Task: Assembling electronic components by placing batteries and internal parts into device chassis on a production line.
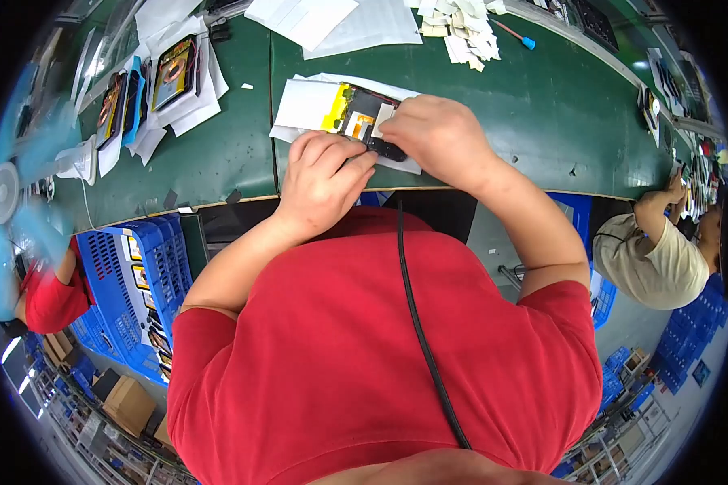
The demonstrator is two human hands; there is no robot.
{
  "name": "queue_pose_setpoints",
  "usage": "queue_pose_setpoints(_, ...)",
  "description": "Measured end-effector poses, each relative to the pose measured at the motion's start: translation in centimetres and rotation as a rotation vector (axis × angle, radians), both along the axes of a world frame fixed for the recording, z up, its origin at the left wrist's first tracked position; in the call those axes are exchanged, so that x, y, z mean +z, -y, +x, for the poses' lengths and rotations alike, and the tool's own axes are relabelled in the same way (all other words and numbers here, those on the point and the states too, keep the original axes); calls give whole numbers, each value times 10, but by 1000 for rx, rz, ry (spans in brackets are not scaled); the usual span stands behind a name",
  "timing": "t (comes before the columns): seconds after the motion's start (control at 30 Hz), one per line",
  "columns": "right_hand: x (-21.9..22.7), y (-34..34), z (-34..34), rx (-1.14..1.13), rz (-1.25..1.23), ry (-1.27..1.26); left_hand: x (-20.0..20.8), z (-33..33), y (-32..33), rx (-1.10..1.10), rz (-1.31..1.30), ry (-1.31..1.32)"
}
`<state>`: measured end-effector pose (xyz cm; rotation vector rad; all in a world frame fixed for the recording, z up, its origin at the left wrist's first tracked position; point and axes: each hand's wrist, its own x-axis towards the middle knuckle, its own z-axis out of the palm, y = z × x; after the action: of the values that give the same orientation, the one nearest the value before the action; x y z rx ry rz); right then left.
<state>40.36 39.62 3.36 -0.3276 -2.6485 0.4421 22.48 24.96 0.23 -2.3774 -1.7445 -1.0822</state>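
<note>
Head view, looking down on a green worktop (558,121): a flat black electronic device (366,103), its inside exposed, lies on white paper sheets (285,132) near the front edge of the surface, directly before the seated person. Yellow film (335,109) borders the device on its left, and an orange strip (358,125) shows within it. The left hand (322,179) has curled fingers whose tips meet at the device's near edge; whether they grip it cannot be told. The right hand (443,136) is bent over the device's right part, fingertips gathered beside a pale square piece (386,115); any pinch is hidden beneath the fingers. Good handling here would probably have the left hand steady the near edge while the right applies light, even pressure, avoiding the orange strip, which looks thin and easily creased. Because the loose paper below may slide, the device is best kept flat, with force directed downward rather than sideways. Paper scraps (463,31) and a blue-ended tool (528,42) lie farther back, well apart.
</note>
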Motion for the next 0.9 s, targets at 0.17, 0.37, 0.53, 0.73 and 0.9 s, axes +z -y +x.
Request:
queue_pose_setpoints(0.17,13,3,-14,45,124,220,0,1,1,16,60,7)
queue_pose_setpoints(0.37,27,-10,-29,155,183,420,-2,-1,1,6,55,34)
queue_pose_setpoints(0.53,32,-8,-35,222,251,474,-2,-2,1,3,49,53)
queue_pose_setpoints(0.73,28,10,-37,213,415,450,-2,-2,1,-1,49,60)
queue_pose_setpoints(0.9,33,2,-43,247,344,576,-3,-2,2,4,49,69)
